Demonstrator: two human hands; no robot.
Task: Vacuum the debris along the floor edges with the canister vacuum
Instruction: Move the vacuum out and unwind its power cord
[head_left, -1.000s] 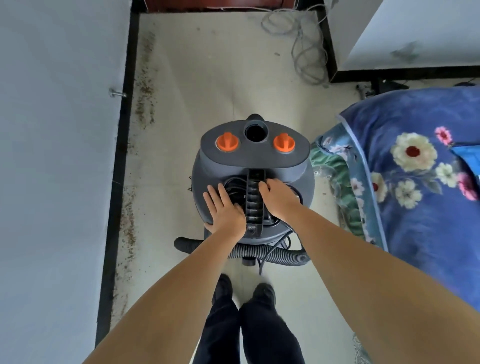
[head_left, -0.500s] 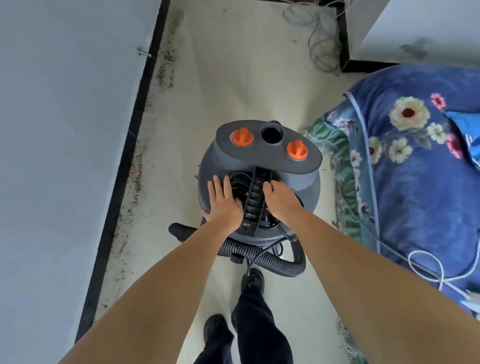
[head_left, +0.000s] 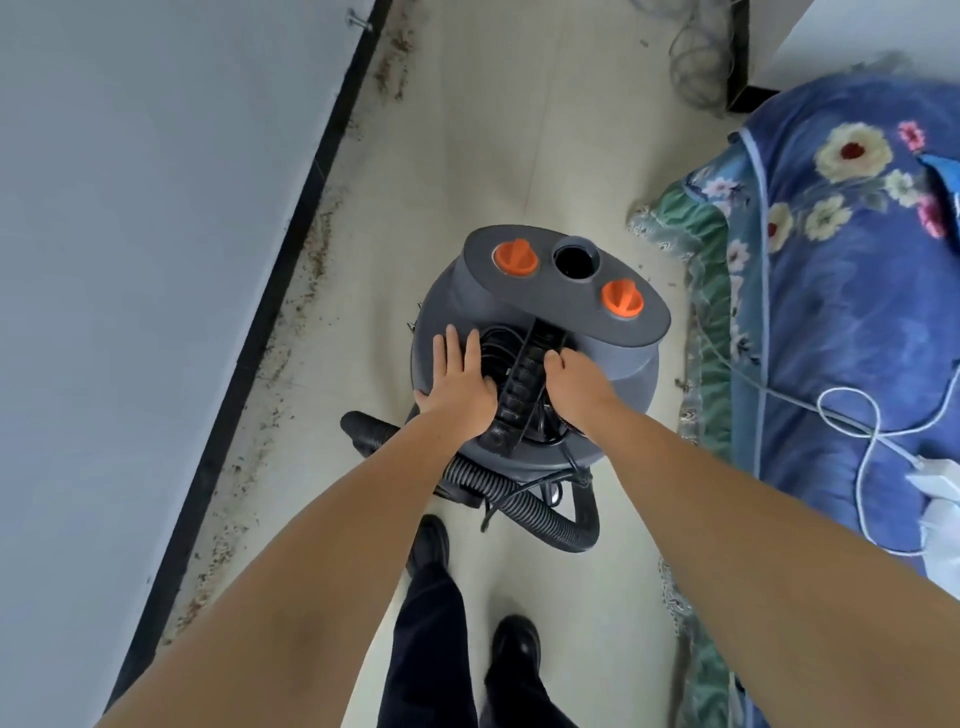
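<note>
Fingers (head_left: 457, 345) of the left hand (head_left: 460, 387) are lying straight and slightly spread, pressing flat on the vacuum (head_left: 540, 364) lid beside its handle (head_left: 524, 384). The right hand (head_left: 574, 376) is curling its fingers over the other side of that ribbed black handle; their tips are dipping out of sight into the recess, so how tightly they are gripping is hard to tell. Nearest the camera, two dark shoes and trouser legs are showing between the forearms. A ribbed black hose (head_left: 524, 504) is looping on the floor (head_left: 519, 156) behind the round grey plastic canister, its far end partly hiding under the left arm. Two orange knobs (head_left: 514, 258) and an open round port (head_left: 575, 261) are sitting on the flat front panel. Brown debris (head_left: 306, 260) is lying in a gritty strip along the black skirting on the left. At right, a blue floral bed (head_left: 841, 260) is carrying a white cable (head_left: 862, 431), cut off by the edge. Tangled cords at the far end are too blurred to make out.
</note>
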